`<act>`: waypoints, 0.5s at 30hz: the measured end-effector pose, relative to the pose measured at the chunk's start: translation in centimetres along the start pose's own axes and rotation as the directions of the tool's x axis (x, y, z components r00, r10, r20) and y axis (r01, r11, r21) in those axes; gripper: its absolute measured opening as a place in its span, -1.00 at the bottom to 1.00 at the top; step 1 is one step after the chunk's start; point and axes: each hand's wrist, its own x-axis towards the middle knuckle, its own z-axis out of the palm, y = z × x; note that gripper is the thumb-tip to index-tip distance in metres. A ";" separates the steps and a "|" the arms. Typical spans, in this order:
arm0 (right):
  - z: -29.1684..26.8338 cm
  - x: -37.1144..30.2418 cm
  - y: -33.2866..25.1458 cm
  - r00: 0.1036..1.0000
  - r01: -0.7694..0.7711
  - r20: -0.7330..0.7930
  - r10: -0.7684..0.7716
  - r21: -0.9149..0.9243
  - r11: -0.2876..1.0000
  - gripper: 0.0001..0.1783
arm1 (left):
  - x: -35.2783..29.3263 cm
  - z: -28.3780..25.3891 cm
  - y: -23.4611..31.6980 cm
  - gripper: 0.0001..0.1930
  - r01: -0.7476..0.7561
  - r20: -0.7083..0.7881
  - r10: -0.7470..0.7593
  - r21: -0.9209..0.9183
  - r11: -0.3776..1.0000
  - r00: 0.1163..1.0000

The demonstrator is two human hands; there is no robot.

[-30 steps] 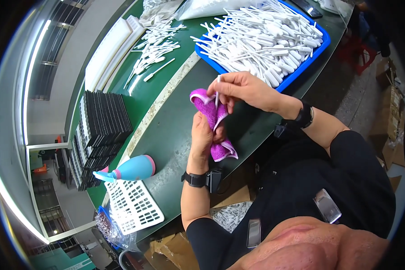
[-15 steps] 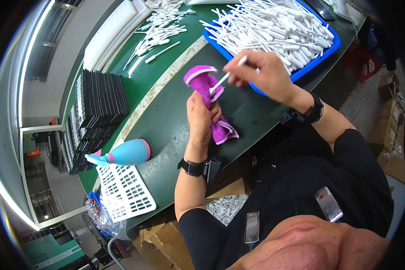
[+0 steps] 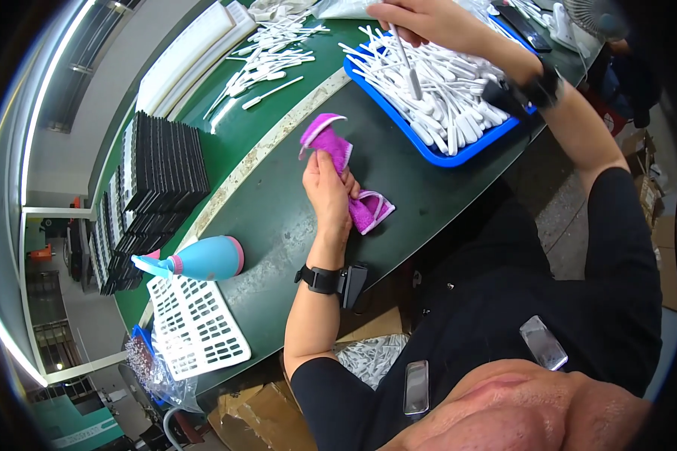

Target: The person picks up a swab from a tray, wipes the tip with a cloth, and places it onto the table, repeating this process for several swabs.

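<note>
My left hand (image 3: 328, 189) is closed round a bunched purple cloth (image 3: 371, 212) with a pale edge, just above the dark green table. The cloth spreads out above and below the fist. Over the far end of the blue tray (image 3: 453, 160) my right hand (image 3: 423, 21) pinches the thin end of a white plastic stick (image 3: 414, 83). Its thicker end hangs down over the heap of similar white sticks (image 3: 459, 113) filling the tray. Whether that end touches the heap, I cannot tell.
More white sticks (image 3: 274, 56) lie loose at the far left. A blue spray bottle (image 3: 209, 258) lies by a white slotted panel (image 3: 203, 323) at the left. Stacked black trays (image 3: 165, 161) stand behind. Below the table edge, a box holds small white pieces (image 3: 372, 359).
My right hand has moved away from the cloth, up and right over the tray, with a white stick between its fingers. My left hand keeps its grip on the cloth.
</note>
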 end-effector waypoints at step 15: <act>9.9 15.6 3.8 0.892 0.447 0.370 -0.260 -0.638 0.627 -0.59 | 0.2 0.5 -0.6 -0.71 0.001 0.055 0.003 -0.081 0.997 0.998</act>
